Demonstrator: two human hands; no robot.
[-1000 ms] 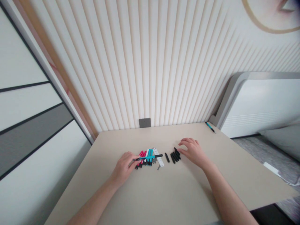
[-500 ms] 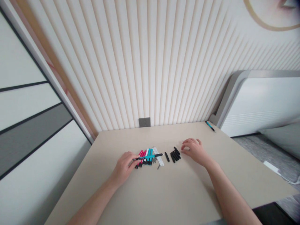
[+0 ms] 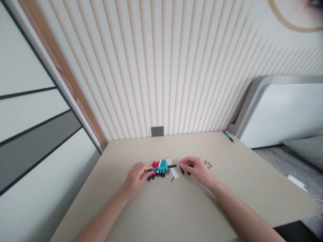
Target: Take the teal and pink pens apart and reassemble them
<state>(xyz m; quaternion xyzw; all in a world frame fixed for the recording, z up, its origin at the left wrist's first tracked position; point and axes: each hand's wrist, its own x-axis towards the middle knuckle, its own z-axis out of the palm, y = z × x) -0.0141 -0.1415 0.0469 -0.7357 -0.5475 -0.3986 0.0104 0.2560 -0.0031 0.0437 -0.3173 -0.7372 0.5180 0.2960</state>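
In the head view my left hand [image 3: 137, 176] is closed around the rear of a turquoise and black pen [image 3: 163, 168], which points right with its thin refill end bare. My right hand [image 3: 198, 169] pinches a small silver pen tip [image 3: 181, 164] right at that end; whether the two touch I cannot tell. Under the held pen lie red, white and turquoise pen barrels [image 3: 161, 173] in a row, with white refills [image 3: 174, 173] beside them. Black grips [image 3: 182, 169] lie beneath my right hand, partly hidden by it. Several small grey cone tips [image 3: 209, 164] sit to its right.
A finished-looking turquoise and black pen [image 3: 228, 136] lies at the table's far right corner. Small grey springs or bits [image 3: 168, 172] sit by the refills. The beige table [image 3: 156, 208] meets a ribbed wall with a grey socket [image 3: 157, 131]. A bed headboard [image 3: 282, 111] stands right.
My right hand has moved left from beside the black grips to the pen's front end, now with a small silver tip in its fingers. The left hand still holds the pen in place.
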